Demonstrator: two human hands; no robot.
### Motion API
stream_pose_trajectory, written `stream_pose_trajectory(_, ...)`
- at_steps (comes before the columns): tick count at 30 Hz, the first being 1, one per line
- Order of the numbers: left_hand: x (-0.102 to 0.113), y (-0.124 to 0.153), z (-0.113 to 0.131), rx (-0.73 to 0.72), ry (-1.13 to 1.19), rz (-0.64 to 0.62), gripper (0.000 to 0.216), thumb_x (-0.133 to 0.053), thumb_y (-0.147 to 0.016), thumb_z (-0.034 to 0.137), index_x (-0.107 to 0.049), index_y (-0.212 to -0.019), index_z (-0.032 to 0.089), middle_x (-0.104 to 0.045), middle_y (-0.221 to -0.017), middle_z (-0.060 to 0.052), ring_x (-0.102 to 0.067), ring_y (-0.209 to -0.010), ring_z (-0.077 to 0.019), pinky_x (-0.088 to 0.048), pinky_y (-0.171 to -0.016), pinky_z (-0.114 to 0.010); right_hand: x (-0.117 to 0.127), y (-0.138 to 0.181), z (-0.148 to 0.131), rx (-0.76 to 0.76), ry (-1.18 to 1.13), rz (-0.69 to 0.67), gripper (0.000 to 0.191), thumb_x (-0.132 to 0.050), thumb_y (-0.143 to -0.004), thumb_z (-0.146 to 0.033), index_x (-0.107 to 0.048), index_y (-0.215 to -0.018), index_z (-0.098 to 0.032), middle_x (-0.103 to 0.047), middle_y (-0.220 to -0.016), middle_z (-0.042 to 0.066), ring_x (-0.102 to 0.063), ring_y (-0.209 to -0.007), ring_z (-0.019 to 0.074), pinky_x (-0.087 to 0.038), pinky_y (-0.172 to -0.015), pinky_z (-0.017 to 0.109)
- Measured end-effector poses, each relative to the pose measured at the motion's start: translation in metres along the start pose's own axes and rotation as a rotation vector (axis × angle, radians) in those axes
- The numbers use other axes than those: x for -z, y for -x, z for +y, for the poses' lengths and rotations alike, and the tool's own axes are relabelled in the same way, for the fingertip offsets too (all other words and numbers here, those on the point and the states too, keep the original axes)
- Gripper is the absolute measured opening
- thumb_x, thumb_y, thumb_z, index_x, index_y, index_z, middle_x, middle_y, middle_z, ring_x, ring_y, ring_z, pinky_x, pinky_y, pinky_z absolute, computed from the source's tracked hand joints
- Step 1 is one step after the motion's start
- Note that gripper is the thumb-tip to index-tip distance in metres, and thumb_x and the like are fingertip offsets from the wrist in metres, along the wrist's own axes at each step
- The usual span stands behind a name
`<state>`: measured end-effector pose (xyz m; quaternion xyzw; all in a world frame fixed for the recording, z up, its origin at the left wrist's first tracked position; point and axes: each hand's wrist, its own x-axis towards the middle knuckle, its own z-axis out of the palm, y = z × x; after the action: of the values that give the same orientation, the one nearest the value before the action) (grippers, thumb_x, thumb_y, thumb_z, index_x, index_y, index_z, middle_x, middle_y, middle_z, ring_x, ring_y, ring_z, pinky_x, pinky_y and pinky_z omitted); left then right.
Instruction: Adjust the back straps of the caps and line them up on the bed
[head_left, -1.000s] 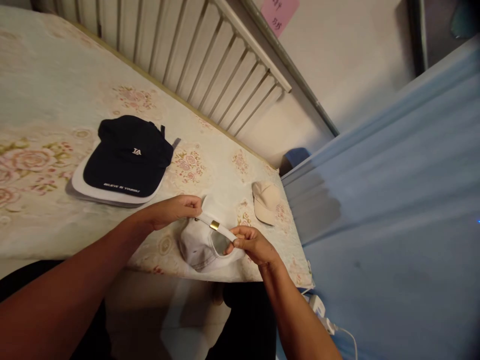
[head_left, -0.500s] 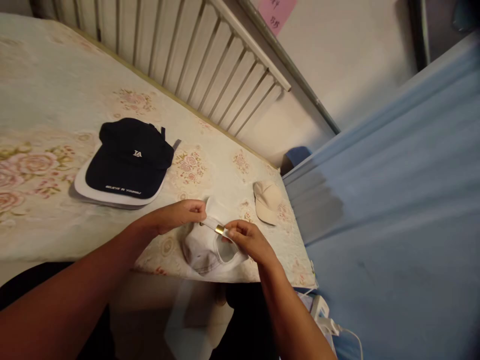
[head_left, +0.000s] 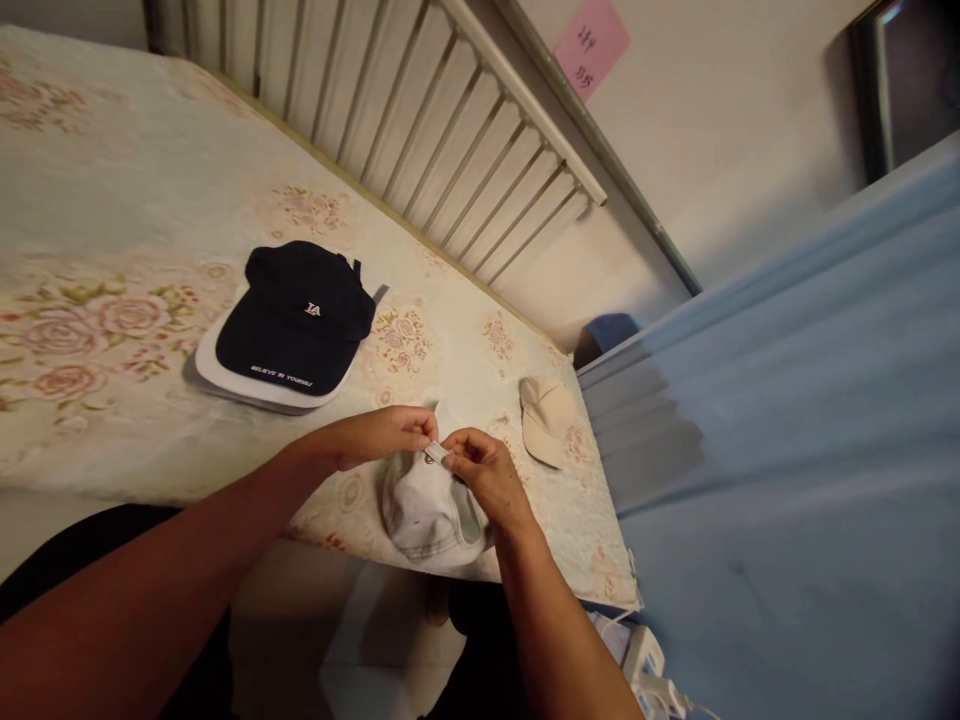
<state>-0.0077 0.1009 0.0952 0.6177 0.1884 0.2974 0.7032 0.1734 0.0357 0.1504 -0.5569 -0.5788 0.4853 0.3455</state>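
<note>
I am looking down from the head camera at a bed (head_left: 112, 400) with a flowered cover, and both hands are meeting over a white cap (head_left: 427, 510) that is lying near the front edge of the bed, just in front of me. The left hand (head_left: 382, 437) is pinching one end of the small strap piece (head_left: 435, 453) at the back of the cap, and the right hand (head_left: 480, 468) is pinching the other end; the fingers of both hands are closed tightly on this strap, and the two hands are almost touching each other. In my judgement, the step in hand is the adjusting or closing of the back strap, with the cap resting crown down on the cover. I cannot tell if the strap is already passing through its buckle, because the fingers are hiding it. The next move, I think, is calling for a small and careful pull with the fingertips while the cap is kept from sliding off the edge. Farther on the bed, a dark navy cap (head_left: 296, 320) is lying on top of a white cap brim (head_left: 225, 375), well apart from the hands, and a beige cap (head_left: 547, 420) is lying near the right corner, beside a blue curtain (head_left: 787, 450).
</note>
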Motion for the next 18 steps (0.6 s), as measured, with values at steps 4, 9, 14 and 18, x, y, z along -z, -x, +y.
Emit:
stream_pose_trajectory(4,-0.001,0.0,-0.003,0.039,0.093,-0.085,0.025,-0.064,-0.073,0.03,-0.057,-0.095,0.02,-0.062,-0.083,0.0,-0.055,-0.076,-0.0153,-0.037,-0.07,-0.026,0.001,0.003,0.004,0.008,0.022,0.008,0.01,-0.067,-0.071,-0.027,-0.062,-0.076,-0.02,-0.047,-0.06,-0.006,-0.036,-0.053,0.0081,-0.027,-0.052,0.022)
stream_pose_trajectory(9,-0.002,0.0,0.0,-0.034,-0.039,-0.007,0.024,-0.055,-0.084,0.04,-0.064,-0.093,0.02,-0.062,-0.086,-0.001,-0.055,-0.082,-0.0165,-0.038,-0.074,-0.026,-0.001,0.004,0.007,0.015,0.081,0.047,0.01,-0.066,-0.071,-0.027,-0.061,-0.075,-0.02,-0.046,-0.06,-0.006,-0.038,-0.054,0.0085,-0.031,-0.053,0.022)
stream_pose_trajectory(14,-0.007,-0.003,-0.002,-0.016,-0.042,0.005,0.019,-0.06,-0.08,0.037,-0.062,-0.086,0.019,-0.059,-0.074,0.002,-0.051,-0.069,-0.0135,-0.034,-0.064,-0.024,-0.004,0.01,0.004,0.061,0.223,0.169,0.008,-0.065,-0.072,-0.023,-0.062,-0.079,-0.02,-0.056,-0.066,-0.003,-0.05,-0.061,0.0123,-0.041,-0.06,0.025)
stream_pose_trajectory(18,-0.011,-0.005,-0.007,-0.013,0.006,-0.008,0.013,-0.064,-0.075,0.029,-0.057,-0.079,0.018,-0.057,-0.068,0.004,-0.051,-0.065,-0.0122,-0.034,-0.062,-0.024,-0.017,0.043,-0.007,0.218,0.392,0.487,0.006,-0.059,-0.079,-0.024,-0.063,-0.082,-0.022,-0.063,-0.083,0.004,-0.059,-0.079,0.0189,-0.047,-0.074,0.032)
